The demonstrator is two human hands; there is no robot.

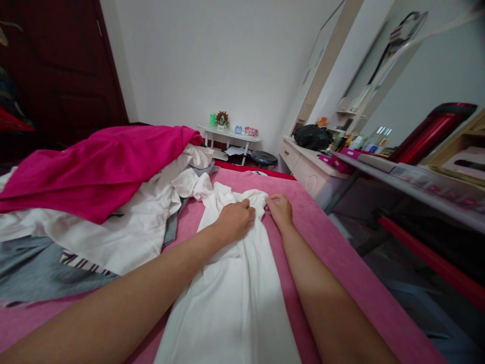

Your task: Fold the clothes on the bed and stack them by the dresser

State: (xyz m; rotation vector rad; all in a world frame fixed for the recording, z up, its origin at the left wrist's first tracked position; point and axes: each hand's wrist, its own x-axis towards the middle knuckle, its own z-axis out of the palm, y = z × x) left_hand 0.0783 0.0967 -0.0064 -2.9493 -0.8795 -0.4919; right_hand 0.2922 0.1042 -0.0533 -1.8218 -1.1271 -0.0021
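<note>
A white garment (235, 298) lies lengthwise on the pink bed cover (314, 227), its far end bunched and wrinkled. My left hand (235, 220) is closed on the cloth near the middle of that bunched part. At the garment's upper right edge, my right hand (279, 208) pinches a bit of the white fabric between thumb and fingers. The near end of the garment runs out of the picture at the bottom. Its exact kind cannot be made out.
To the left is a clothes pile with a magenta garment (113, 162) over white and grey ones (41, 268). A dresser (303, 162) and a cluttered shelf (379, 164) with a red flask (435, 131) stand right. A small white table (227, 132) and round stool (264, 157) are beyond the bed.
</note>
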